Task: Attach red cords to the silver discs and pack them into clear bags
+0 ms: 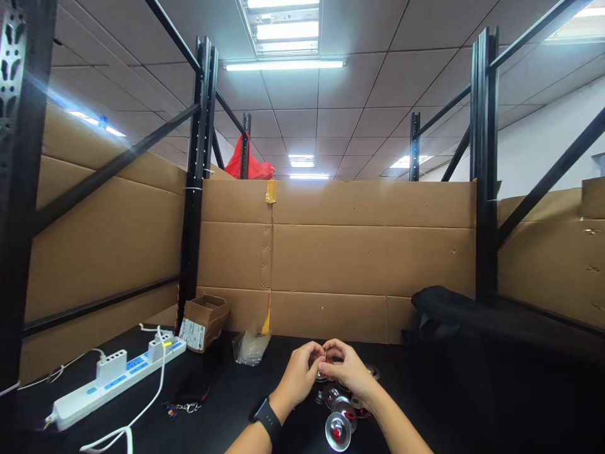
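Observation:
My left hand (300, 373) and my right hand (348, 372) meet fingertip to fingertip above the black table top. Both are closed in a pinch around something small, of which only a thin pale bit and a touch of red show between the fingers. Right below the hands lies a cluster of clear, shiny round pieces. The nearest is a clear flared piece (338, 431) with a red centre. More clear pieces (332, 395) sit behind it, partly hidden by my right hand and forearm. A dark watch (266, 417) is on my left wrist.
On the left lies a white power strip (118, 381) with a looping white cable (158, 384). A keyring (188, 407), an open cardboard box (204, 321) and a clear plastic bag (250, 347) are nearby. Cardboard walls (331, 258) enclose the table; a black bag (472, 340) fills the right.

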{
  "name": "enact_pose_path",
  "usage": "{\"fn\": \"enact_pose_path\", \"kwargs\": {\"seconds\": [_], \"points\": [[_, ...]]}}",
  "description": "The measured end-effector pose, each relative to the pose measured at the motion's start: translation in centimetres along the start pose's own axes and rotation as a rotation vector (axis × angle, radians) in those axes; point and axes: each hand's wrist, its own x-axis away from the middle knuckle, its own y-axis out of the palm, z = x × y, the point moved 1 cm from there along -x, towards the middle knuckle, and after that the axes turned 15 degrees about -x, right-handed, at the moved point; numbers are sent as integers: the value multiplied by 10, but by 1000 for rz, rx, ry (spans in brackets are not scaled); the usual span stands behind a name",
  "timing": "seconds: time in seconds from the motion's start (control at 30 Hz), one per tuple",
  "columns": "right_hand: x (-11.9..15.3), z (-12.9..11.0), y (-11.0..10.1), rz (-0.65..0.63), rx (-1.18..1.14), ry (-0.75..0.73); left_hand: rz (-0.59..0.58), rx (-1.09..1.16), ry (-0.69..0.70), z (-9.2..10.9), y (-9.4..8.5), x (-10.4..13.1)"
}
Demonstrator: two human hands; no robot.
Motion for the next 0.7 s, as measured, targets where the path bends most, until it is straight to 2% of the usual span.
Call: {"fn": "enact_pose_path", "kwargs": {"seconds": [0.17, 0.27, 0.33, 0.4, 0.5, 0.6, 0.7], "points": [[-9, 3, -6, 94, 107, -40, 28, -110, -18, -2, -12, -4], [-12, -5, -28, 182, 284, -110, -5, -152, -46, -5, -30, -7], [-10, -11, -54, 274, 540, -160, -90, -196, -38, -9, -44, -7], [-6, -14, -84, 352, 845, -173, -244, -277, -17, -15, -57, -6], [1, -11, -123, 433, 1108, -18, -452, -374, -40, -27, -69, -2], [6, -5, -141, 416, 1190, 120, -586, -362, -83, -39, -69, 2], [6, -1, -144, 381, 1226, 155, -659, -293, -104, -47, -63, 4]]}}
